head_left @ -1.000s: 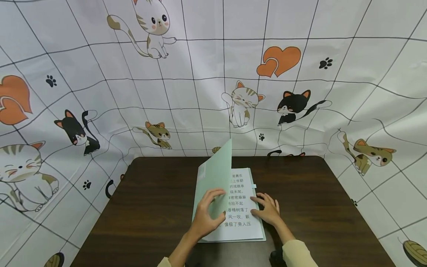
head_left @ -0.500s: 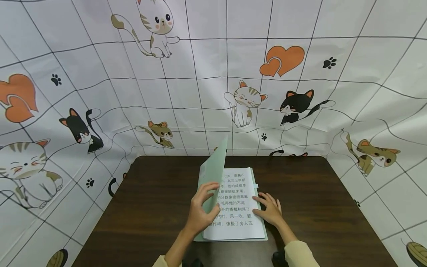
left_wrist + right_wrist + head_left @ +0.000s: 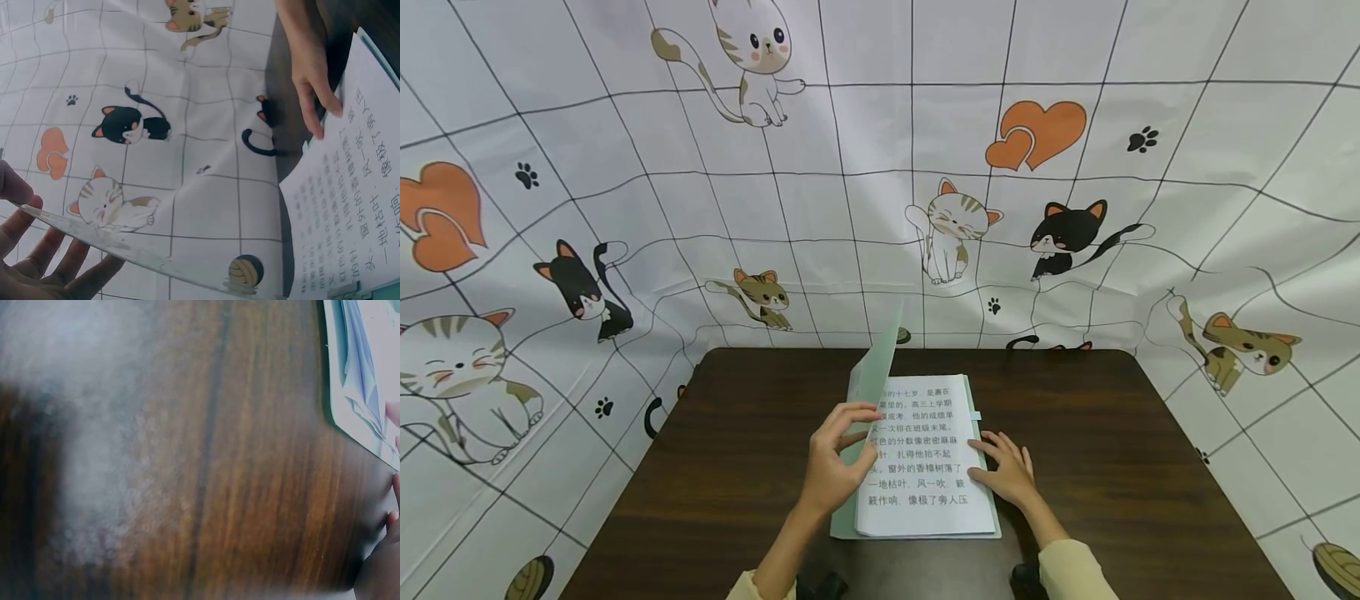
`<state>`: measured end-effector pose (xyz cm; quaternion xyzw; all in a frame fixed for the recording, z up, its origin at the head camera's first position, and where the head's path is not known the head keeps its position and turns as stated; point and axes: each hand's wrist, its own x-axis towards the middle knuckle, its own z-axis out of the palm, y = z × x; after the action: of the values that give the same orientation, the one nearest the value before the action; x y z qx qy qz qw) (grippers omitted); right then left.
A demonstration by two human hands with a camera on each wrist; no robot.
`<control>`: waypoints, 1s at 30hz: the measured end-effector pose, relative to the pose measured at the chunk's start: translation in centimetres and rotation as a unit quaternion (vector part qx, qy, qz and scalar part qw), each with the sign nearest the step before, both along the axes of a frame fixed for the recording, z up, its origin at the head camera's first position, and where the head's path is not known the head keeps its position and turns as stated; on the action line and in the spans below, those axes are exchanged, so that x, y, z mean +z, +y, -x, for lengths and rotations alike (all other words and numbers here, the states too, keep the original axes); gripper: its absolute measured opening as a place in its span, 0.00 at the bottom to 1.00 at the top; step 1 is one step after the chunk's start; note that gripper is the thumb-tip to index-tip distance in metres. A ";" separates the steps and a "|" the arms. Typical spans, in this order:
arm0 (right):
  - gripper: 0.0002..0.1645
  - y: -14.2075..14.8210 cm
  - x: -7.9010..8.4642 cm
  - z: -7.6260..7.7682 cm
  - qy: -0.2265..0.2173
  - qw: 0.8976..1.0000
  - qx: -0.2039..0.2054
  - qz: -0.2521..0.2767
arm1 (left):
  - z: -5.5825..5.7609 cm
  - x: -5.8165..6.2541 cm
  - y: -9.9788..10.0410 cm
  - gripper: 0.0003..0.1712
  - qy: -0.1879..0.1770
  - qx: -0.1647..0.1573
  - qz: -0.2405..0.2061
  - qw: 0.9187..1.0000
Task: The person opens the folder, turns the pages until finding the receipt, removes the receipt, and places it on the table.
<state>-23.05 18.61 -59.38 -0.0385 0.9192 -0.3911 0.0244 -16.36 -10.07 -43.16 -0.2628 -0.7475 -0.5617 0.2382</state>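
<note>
A pale green folder (image 3: pixel 842 527) lies on the table, its front cover (image 3: pixel 872 373) standing up steeply on the left. My left hand (image 3: pixel 829 465) pinches the cover's free edge; in the left wrist view the thumb is on one face of the cover (image 3: pixel 134 253) and the fingers are on the other. White sheets printed with lines of Chinese text (image 3: pixel 925 518) lie inside the folder. My right hand (image 3: pixel 1006 473) rests with its fingertips on the sheets' right edge. In the right wrist view, only the folder's corner (image 3: pixel 350 419) and a few fingers show.
The dark brown wooden table (image 3: pixel 745 467) extends on both sides of the folder. A white curtain with cat drawings (image 3: pixel 850 208) hangs behind and at the sides. A small pale tab (image 3: pixel 975 416) sticks out from the folder's right edge.
My left hand has swung the cover leftward and somewhat down, uncovering more of the printed page. My right hand has stayed at the page's right edge.
</note>
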 end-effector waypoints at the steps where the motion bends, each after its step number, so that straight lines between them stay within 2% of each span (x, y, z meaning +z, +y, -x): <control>1: 0.32 0.0 0.0 0.1 0.000 1.000 0.000 0.001 | 0.1 0.1 -0.1 0.22 -0.003 -0.004 -0.001 1.000; 7: 0.32 0.2 0.0 0.2 0.010 1.000 -0.001 -0.003 | 0.6 0.6 -0.7 0.22 -0.028 -0.020 0.002 0.999; 16: 0.32 0.5 0.0 -0.2 0.032 0.999 0.005 -0.007 | 1.0 0.6 -1.5 0.21 -0.047 0.005 0.007 0.999; 25: 0.28 1.2 -0.3 0.1 0.039 0.999 0.005 -0.004 | 1.4 1.1 -3.3 0.20 -0.064 0.030 0.001 0.997; 30: 0.28 1.1 -0.2 0.0 0.034 0.999 0.007 -0.009 | 1.3 1.3 -4.1 0.20 -0.056 0.045 -0.006 0.997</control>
<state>-23.04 19.75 -59.59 -0.0576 0.9228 -0.3809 -0.0037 -17.65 -14.16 -41.90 -0.1958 -0.7671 -0.5688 0.2228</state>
